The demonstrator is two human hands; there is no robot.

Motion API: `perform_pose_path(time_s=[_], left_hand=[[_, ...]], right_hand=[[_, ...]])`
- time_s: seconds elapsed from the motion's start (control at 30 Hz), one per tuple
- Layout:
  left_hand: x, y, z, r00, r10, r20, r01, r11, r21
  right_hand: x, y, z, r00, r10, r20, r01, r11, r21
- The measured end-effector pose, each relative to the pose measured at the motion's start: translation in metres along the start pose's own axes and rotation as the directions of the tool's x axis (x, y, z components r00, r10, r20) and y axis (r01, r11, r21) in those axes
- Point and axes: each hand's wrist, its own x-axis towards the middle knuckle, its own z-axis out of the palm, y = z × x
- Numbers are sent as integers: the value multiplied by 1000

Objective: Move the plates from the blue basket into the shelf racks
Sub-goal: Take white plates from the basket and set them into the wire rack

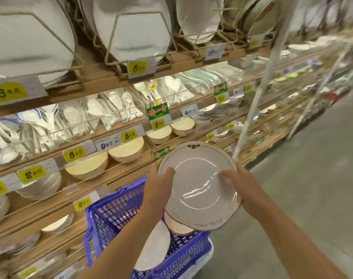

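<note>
Both hands are holding one white plate point(199, 188) above the blue basket point(119, 214), its face turned up toward the camera and its far rim, the one with the small dark flower motif, tipping toward the shelving. The left hand point(157, 190) is gripping the left edge with its thumb lying across the plate's face; the right hand point(246, 192) is gripping the right edge the same way, so the hands are set apart by the plate's full width, each clamped on a rim. Neither is nearer the shelves than the other.

The relation that matters is upward and to the left. The wire racks point(139, 35) on the top shelf, already holding white plates standing on edge, are sitting well above the hands and over to the left. The plate is lying flattish, while the rack slots take plates on edge, so it will probably need lifting and turning upright before going in.

More plates point(153, 246) are waiting in the basket, directly beneath the held one.
</note>
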Motion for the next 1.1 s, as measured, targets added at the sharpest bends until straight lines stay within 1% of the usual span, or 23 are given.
perform_pose_path(time_s=[0.2,0.33,0.43,0.63,0.73,0.83,0.93,1.1], left_hand=[[-9,39,91,989,85,118,-90,995,35],[-20,66,160,985,1,171,8,998,-55],[-24,83,206,979,-41,202,54,997,-57],[-22,115,265,958,-37,284,84,985,-153],[-16,136,277,955,-70,287,138,965,-224],[-3,158,278,974,-46,220,116,941,-319],[12,180,272,979,58,194,17,932,-363],[54,214,241,959,233,163,-186,948,-259]], right_hand=[[5,-1,-102,997,-46,-65,49,998,46],[15,3,-178,998,-38,-53,41,997,62],[25,1,-231,999,-41,-28,42,998,42],[55,-18,-307,996,-91,-12,91,995,30],[75,-39,-326,993,-122,6,121,990,74],[100,-63,-332,983,-180,30,176,979,104],[128,-94,-326,965,-257,52,249,960,128],[170,-151,-291,898,-429,101,409,896,172]])
